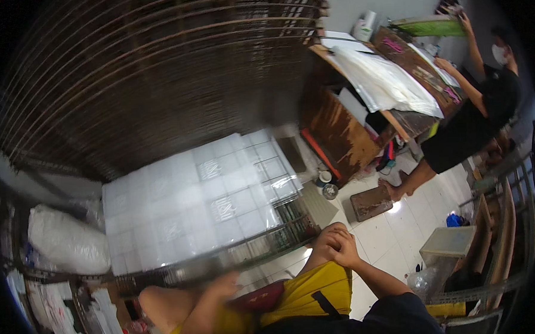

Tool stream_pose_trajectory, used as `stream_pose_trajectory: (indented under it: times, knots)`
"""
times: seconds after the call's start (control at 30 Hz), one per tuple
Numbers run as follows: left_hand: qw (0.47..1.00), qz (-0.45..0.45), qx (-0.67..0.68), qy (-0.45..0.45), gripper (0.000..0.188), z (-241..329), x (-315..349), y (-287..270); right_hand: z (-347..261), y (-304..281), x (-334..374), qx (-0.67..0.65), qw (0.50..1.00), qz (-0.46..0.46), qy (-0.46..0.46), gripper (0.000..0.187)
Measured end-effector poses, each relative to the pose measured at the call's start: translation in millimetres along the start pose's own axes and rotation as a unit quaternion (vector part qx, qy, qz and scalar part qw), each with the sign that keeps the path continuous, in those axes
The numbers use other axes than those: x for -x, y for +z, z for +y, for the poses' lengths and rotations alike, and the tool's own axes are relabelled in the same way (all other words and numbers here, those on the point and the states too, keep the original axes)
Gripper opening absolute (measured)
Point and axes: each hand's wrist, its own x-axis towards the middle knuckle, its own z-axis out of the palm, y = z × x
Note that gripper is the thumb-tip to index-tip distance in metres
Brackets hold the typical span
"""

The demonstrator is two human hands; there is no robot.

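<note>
My right hand point(341, 247) rests on my bare right knee, its fingers laid over it and nothing visible in them. Smeared by motion, my left hand point(226, 284) hovers above my lap near the front edge of a wire rack point(294, 228); its fingers cannot be made out. White printed plastic sheets point(179, 200) lie in overlapping rows across the rack, just beyond my left hand. I am seated, wearing yellow shorts point(314, 290).
Many raised wire shelves point(155, 64) hang over the sheets. A wrapped white bundle point(67, 238) sits at left. Far right, another person point(480, 110) in a mask works at a worn wooden table point(343, 134), holding a green-edged frame point(428, 27). A low brown stool point(372, 203) stands on the tiles.
</note>
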Motion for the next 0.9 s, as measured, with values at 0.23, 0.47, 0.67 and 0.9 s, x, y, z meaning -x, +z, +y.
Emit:
stream_pose_trajectory:
  times: [0.23,0.47,0.67,0.9]
  knots:
    - [1.0,0.001,-0.016,-0.021,0.067,9,4,-1,22,-55,-71,-0.111,0.986,0.128,0.012,0.026]
    - [0.997,0.002,0.027,-0.072,0.066,0,7,7,28,-190,-200,0.044,0.917,0.397,-0.01,0.028]
    - [0.998,0.011,0.007,-0.068,0.067,4,2,3,47,-266,-296,0.225,0.86,0.451,0.085,0.043]
    - [0.998,0.059,0.013,-0.031,0.056,13,-1,4,65,-280,-380,0.47,0.757,0.452,0.044,0.062]
